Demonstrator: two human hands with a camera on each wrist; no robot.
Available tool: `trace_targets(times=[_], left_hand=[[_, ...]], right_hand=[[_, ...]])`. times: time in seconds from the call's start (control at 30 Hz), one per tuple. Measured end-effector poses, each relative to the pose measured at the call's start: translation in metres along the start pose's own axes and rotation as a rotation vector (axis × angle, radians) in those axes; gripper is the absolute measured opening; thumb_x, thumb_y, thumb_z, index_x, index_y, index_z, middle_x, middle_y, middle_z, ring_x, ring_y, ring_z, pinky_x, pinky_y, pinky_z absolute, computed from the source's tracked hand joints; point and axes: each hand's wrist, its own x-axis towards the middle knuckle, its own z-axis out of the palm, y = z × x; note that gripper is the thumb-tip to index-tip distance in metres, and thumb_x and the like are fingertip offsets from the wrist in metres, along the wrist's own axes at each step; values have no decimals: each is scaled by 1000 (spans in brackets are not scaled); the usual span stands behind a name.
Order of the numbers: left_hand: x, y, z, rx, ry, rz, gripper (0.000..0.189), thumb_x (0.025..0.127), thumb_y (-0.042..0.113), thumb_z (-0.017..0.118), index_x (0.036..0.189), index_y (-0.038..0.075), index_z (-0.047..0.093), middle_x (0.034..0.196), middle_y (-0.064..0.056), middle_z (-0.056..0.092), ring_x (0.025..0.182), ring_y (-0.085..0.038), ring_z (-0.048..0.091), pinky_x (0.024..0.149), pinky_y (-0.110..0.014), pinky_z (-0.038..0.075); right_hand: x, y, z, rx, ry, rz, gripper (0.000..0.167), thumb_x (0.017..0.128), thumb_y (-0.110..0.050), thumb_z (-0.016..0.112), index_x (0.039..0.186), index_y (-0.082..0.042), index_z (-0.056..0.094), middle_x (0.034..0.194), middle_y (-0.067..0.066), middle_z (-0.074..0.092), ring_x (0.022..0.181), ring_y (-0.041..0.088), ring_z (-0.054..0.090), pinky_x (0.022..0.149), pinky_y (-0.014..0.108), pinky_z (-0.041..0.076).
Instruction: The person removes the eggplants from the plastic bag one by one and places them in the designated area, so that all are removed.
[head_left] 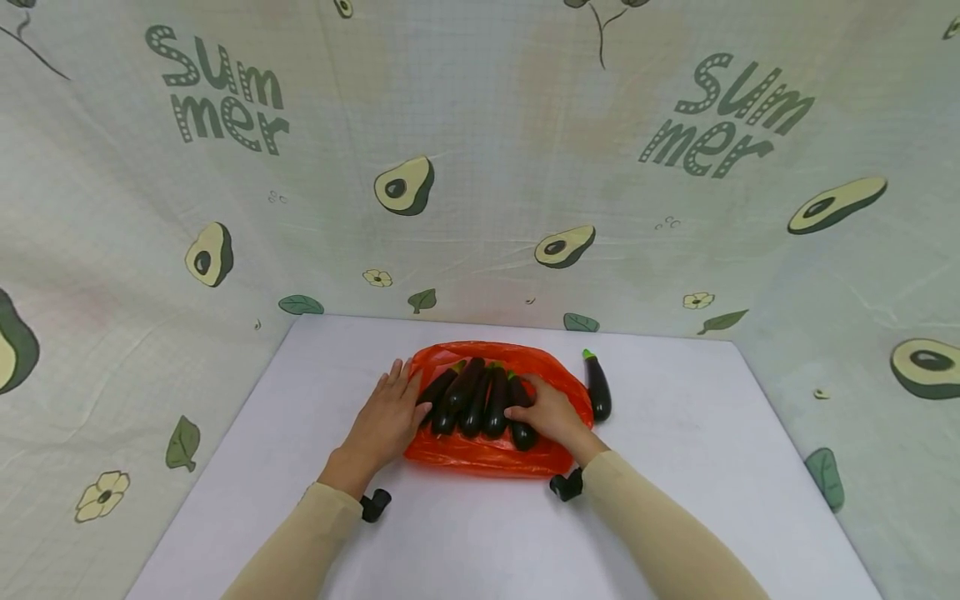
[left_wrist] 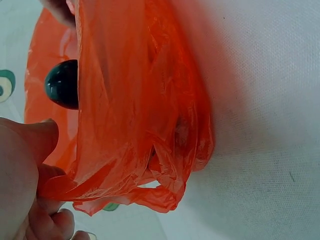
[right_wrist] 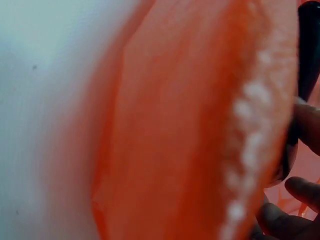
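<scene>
A red plastic bag (head_left: 480, 463) lies spread with its mouth up, and several dark, glossy eggplants (head_left: 471, 408) with green stem ends lie side by side in it. My left hand (head_left: 386, 414) is at the bag's left rim, fingers extended along the outside and thumb over the inside. The left wrist view shows the bag's edge (left_wrist: 60, 187) against those fingers. My right hand (head_left: 553, 412) reaches in from the right and grips the rightmost eggplant (head_left: 522, 435), its thumb across the near side. The bag's wall hides part of that grip in the right wrist view.
One more eggplant (head_left: 597, 387) lies on the white table (head_left: 675, 417) just right of the bag. A printed cloth (head_left: 480, 275) with avocados and lettering hangs behind the table and at its sides. Black wrist camera parts (head_left: 566, 485) show beside the sleeves.
</scene>
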Motion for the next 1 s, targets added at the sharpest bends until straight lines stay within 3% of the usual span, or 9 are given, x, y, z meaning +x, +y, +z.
trace_targets(times=[0.23, 0.5, 0.73, 1.0], left_hand=[[1, -1, 1, -3, 3, -2, 71, 109, 35, 59, 163, -3, 33, 172, -23, 26, 163, -41, 16, 131, -56, 20], [1, -1, 0, -1, 4, -5, 71, 108, 34, 60, 162, -3, 33, 171, -24, 26, 163, -41, 15, 131, -56, 19], [0, -1, 0, 1, -2, -8, 71, 109, 35, 59, 163, -2, 33, 172, -23, 26, 163, -41, 15, 131, -56, 19], [2, -2, 1, 2, -12, -33, 71, 109, 36, 58, 164, -1, 32, 174, -20, 22, 163, -40, 14, 131, -55, 19]], right_hand=[[-3, -1, -5, 39, 3, -8, 76, 92, -25, 80, 159, -16, 45, 143, 17, 64, 119, 35, 65, 105, 59, 56], [-14, -3, -13, 37, 7, -59, 75, 92, -23, 80, 159, -18, 45, 136, 17, 67, 116, 34, 68, 93, 52, 63], [-19, -1, -23, 19, 38, -77, 77, 93, -24, 78, 161, -20, 43, 145, 18, 62, 120, 36, 65, 96, 55, 62], [-10, 6, -32, 5, 91, -135, 78, 96, -20, 76, 164, -23, 38, 144, 20, 64, 126, 38, 65, 100, 56, 60]])
